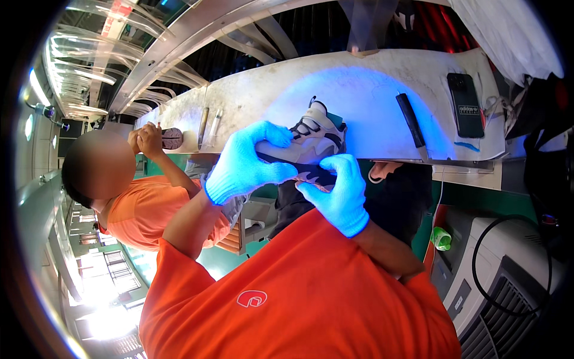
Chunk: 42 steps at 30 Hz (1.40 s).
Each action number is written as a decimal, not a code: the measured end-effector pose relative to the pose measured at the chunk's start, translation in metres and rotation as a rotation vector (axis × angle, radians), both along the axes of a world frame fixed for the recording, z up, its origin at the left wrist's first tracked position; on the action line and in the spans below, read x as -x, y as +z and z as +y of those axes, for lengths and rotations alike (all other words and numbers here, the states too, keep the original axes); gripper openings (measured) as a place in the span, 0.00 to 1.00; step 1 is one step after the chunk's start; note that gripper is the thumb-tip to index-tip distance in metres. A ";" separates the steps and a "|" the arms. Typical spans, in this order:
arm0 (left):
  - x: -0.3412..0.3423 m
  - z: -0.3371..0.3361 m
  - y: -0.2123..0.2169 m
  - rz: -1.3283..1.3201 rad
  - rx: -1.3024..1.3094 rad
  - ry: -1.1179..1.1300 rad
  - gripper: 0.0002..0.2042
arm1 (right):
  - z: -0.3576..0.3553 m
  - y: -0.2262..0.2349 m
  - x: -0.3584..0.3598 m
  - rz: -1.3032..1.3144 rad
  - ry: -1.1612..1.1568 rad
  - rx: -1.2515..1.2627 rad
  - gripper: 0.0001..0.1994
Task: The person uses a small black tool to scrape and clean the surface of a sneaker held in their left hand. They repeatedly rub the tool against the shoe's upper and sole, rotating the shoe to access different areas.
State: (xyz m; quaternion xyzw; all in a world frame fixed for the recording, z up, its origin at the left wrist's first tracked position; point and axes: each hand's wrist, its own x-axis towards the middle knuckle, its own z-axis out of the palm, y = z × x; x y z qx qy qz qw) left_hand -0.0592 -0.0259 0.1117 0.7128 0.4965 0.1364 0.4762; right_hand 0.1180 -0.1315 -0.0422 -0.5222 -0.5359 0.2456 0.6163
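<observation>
Both gloved hands, the left hand (pixel 242 164) and right hand (pixel 338 194), are gripping a grey sneaker (pixel 314 140) at the surface's (pixel 382 84) near edge, pressing along its dark sole; work looks midway, unfinished.

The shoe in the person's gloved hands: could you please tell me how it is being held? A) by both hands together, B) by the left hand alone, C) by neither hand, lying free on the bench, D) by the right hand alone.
A: the left hand wraps over the side of the grey shoe, while the right hand pinches its dark sole edge; both wear blue gloves, beside the white bench.
</observation>
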 end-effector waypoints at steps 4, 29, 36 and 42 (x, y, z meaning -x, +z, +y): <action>0.000 0.003 0.001 0.005 -0.006 -0.029 0.24 | -0.002 -0.005 -0.001 0.092 0.098 0.052 0.26; 0.023 0.053 -0.015 -0.124 0.003 -0.253 0.24 | 0.041 -0.005 -0.016 -0.019 0.085 -0.038 0.36; 0.023 0.091 0.009 0.209 0.096 -0.433 0.43 | 0.056 -0.001 -0.013 -0.072 0.129 0.030 0.40; -0.047 0.102 0.033 0.752 0.261 -0.514 0.46 | 0.062 -0.005 -0.007 -0.110 0.118 0.010 0.41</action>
